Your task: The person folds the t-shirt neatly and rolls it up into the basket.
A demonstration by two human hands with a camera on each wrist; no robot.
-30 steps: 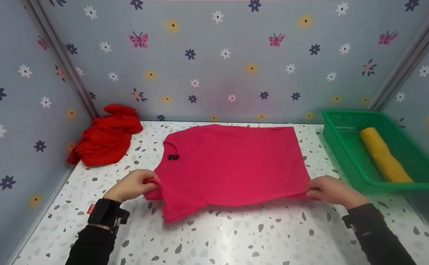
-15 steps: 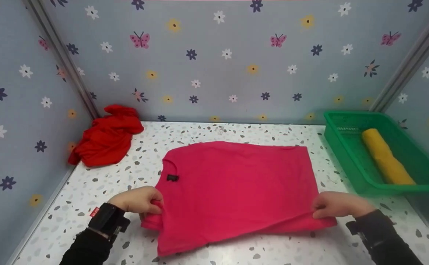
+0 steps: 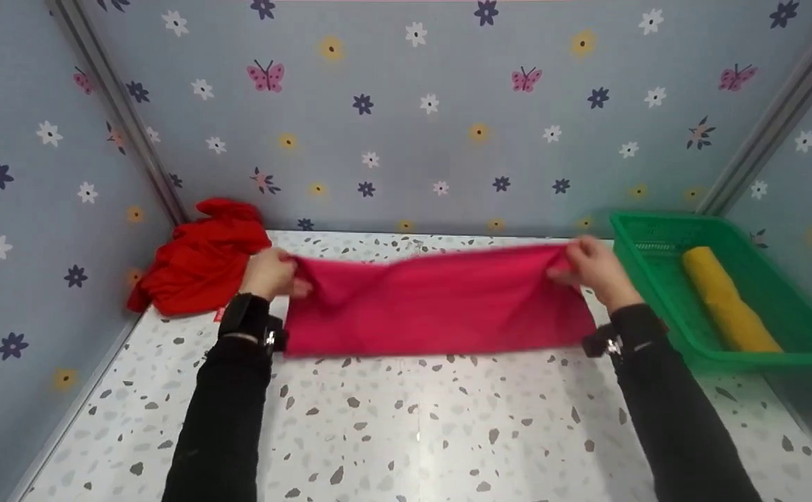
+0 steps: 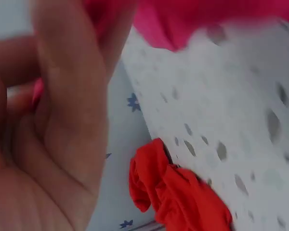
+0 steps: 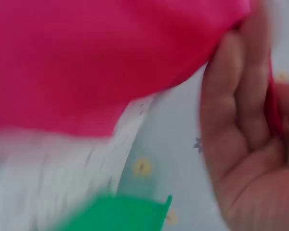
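Note:
A pink T-shirt point(image 3: 433, 303) stretches between both hands in the head view, folded into a wide band with its lower edge hanging toward the front. My left hand point(image 3: 270, 273) pinches its left upper corner, close beside the red garment. At the right upper corner my right hand point(image 3: 595, 268) grips the cloth between thumb and fingers. In the left wrist view pink fabric point(image 4: 168, 24) runs past the fingers, and the right wrist view shows the shirt point(image 5: 86, 62) draped from the hand, blurred. The collar and its black label are hidden.
A crumpled red garment point(image 3: 200, 261) lies in the back left corner. On the right stands a green basket point(image 3: 663, 307) with a rolled yellow cloth point(image 3: 730, 300) in it. Patterned walls point(image 3: 412, 104) enclose the speckled table point(image 3: 406, 432) at the back and sides.
The T-shirt was first drawn toward the front, spread broad with its collar showing. Now both hands have moved up and away with it, and it appears as a narrower band.

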